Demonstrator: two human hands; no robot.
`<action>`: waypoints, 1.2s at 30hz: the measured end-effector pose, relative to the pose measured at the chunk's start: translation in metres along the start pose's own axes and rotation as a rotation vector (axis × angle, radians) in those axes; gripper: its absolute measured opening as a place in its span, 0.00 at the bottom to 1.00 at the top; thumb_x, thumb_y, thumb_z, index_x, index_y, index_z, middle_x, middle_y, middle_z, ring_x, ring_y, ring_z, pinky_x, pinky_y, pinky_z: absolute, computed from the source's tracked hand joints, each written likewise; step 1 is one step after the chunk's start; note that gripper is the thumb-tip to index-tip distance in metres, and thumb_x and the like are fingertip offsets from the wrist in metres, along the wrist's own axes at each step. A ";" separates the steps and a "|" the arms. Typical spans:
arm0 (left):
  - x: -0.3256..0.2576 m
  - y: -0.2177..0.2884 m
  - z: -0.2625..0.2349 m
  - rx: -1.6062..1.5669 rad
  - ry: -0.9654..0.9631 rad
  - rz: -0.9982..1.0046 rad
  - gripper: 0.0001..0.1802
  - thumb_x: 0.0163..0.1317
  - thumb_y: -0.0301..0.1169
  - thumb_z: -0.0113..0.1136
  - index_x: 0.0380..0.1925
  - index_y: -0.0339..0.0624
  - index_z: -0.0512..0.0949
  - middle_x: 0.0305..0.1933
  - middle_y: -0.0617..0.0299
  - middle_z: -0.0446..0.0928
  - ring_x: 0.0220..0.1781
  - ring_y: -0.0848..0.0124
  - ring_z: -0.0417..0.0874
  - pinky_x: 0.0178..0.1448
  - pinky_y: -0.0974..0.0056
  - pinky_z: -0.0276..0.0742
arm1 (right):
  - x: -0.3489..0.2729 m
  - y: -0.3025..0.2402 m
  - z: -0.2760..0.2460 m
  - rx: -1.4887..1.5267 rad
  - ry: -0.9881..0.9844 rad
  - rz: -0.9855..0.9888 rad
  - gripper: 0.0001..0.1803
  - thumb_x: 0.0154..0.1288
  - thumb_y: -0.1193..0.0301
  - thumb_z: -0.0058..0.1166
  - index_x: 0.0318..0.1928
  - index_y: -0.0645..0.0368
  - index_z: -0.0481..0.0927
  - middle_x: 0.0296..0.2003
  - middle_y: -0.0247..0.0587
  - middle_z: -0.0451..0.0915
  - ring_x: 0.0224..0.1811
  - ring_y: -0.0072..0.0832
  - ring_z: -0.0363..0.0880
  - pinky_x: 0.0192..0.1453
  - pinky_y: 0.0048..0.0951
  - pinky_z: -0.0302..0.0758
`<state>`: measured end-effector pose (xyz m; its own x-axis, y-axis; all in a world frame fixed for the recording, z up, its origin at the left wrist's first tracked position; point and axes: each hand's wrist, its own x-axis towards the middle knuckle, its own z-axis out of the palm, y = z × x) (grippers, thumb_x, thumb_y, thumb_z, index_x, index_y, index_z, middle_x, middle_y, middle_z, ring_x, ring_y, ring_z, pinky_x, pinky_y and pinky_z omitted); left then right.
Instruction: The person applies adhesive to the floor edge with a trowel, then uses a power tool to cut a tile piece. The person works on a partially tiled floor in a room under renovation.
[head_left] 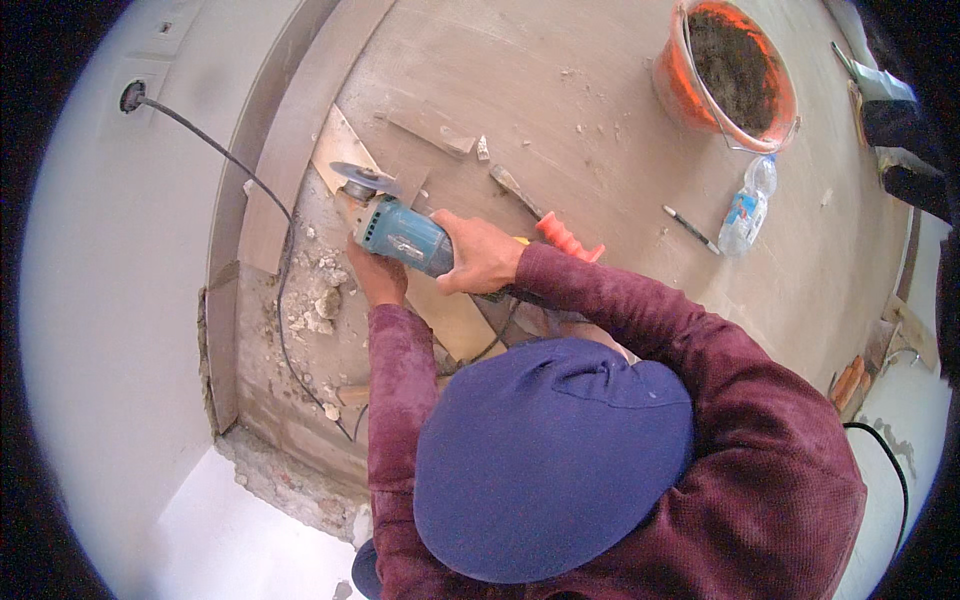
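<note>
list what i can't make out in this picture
In the head view:
Teal cylindrical angle grinder: rear, behind the bare right hand.
Dark thin power cable: a stretch, behind the maroon fabric sleeve.
Clear plastic bottle: print, too small.
Black blunt-ended object: cut off by right rim.

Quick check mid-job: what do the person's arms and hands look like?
The left sleeve and right sleeve are long and maroon, with paler, dusty-looking patches; a fine textured weave shows on the right. The left hand and right hand show no gloves.
</note>
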<state>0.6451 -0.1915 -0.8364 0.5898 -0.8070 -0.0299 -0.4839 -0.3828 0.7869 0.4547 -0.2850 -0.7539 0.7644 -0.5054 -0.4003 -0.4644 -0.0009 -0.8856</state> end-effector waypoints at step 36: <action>0.016 0.006 -0.027 0.252 -0.152 0.139 0.20 0.43 0.26 0.75 0.39 0.33 0.81 0.42 0.53 0.77 0.43 0.59 0.80 0.49 0.59 0.76 | 0.003 0.015 -0.007 -0.009 0.026 0.012 0.42 0.42 0.63 0.66 0.58 0.68 0.67 0.44 0.60 0.79 0.48 0.47 0.79 0.54 0.39 0.74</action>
<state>0.6685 -0.1944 -0.8152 0.4126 -0.9101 -0.0390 -0.7093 -0.3479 0.6131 0.4465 -0.2927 -0.7670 0.7469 -0.5275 -0.4048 -0.4776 -0.0019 -0.8786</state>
